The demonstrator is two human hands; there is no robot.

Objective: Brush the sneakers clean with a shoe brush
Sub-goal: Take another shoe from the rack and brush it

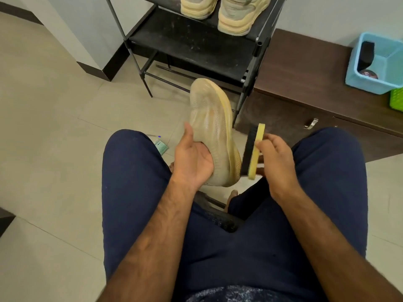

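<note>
Left hand [192,162] grips the beige mesh sneaker [211,118] at its near, heel end. The thumb lies straight up along the upper, the palm is pressed to the shoe, and the fingers curl round out of sight. The sneaker hangs in the air between the person's knees, above the tiled floor [54,127]. Its toe points away toward the black shoe rack [196,44], and it is rolled on its side so the yellowed sole rim faces right.

Just beside it, the right hand [277,162] pinches the shoe brush [254,153] by its yellow wooden back, with the fingertips curled over the edge. The black bristles face left and touch the sole rim near the heel.

Whether the left fingers sit inside the shoe's opening or behind the heel cannot be told. The tread is turned away.

On the rack's shelf stands a second pair of sneakers [235,16], cut off by the top edge. At the right end of the brown cabinet [305,73] a blue basket [353,68] holds dark items too unclear to name. A green basket [397,99] is mostly out of frame. A pen [153,136] and a small packet [161,147] lie on the floor by the left knee.
</note>
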